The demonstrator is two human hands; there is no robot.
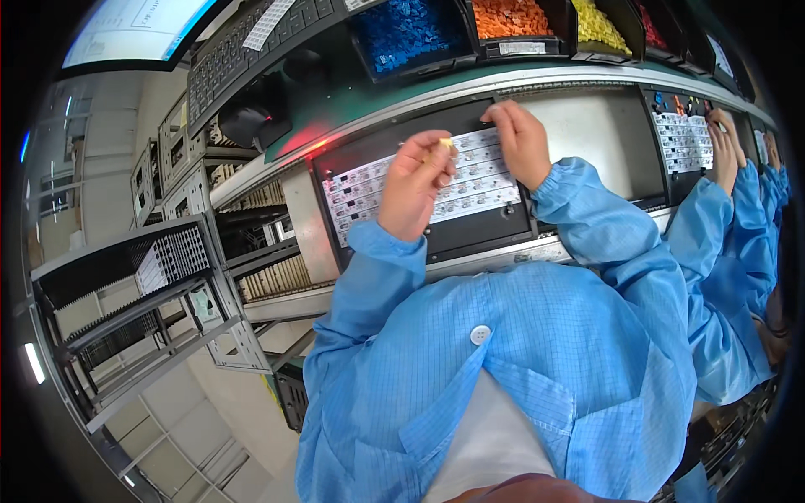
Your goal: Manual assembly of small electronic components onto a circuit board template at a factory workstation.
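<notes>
White circuit strips (419,189), laid flat on a black tray (470,235) for access, are steadied at 1 o'clock by the right hand (521,142), fingertips pressed together, while a small yellow part (447,144) is pinched in the left hand (415,180) above them.

the lab coat (537,335) is thin blue cloth with a fine woven grid, matt, with a glossy white plastic button (480,334); the black tray (470,226) looks matt; the white strip boards (478,180) smooth; the rack (134,318) dull grey metal; the bins (511,46) glossy plastic.
</notes>
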